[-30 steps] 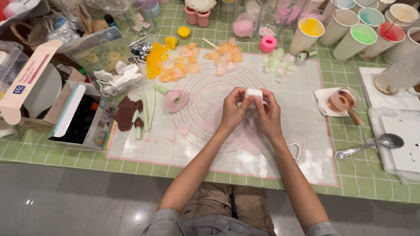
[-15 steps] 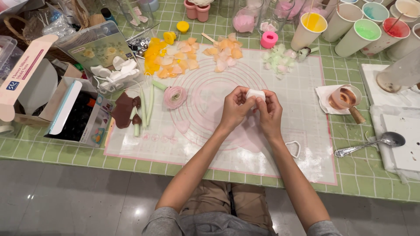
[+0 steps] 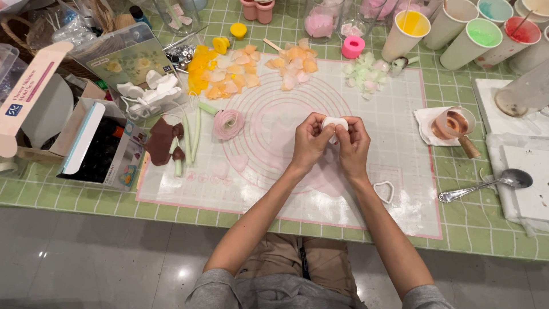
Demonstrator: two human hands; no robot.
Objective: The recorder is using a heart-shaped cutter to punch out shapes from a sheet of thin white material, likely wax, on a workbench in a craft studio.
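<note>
Nearest the camera, 2 bare forearms reach up from the lap over a translucent silicone work mat with pink ring markings [image 3: 394,143], laid on a green tiled tabletop [image 3: 486,229]. The left hand [image 3: 309,143] and right hand [image 3: 353,144] meet mid-mat, both closed in a fingertip pinch on 1 small white heart-shaped mould piece [image 3: 334,122], held just above the mat, thumbs pressing its near face. It looks light and fairly stiff, prob. plastic or firm silicone; smooth, so likely a bit slippery. Best hold is at the 2 side lobes, as now, w/ the middle left free.

Just right of the wrists lies a white heart-outline cutter [image 3: 384,191], flat on the mat. To the left sit a pale pink rolled flower [image 3: 229,123], thin green stems [image 3: 191,137] and brown shaped bits [image 3: 160,140], all looking soft and easily dented.

Right edge: a metal spoon [image 3: 486,186] and a small clear cup of brownish liquid [image 3: 454,123] on a white napkin.

Farther back: loose orange, yellow and pale green petals [image 3: 251,68], then 4 or more paper cups of coloured liquid [image 3: 483,40], jars, open boxes at left. Below the table, a glossy grey tiled floor [image 3: 86,263].
</note>
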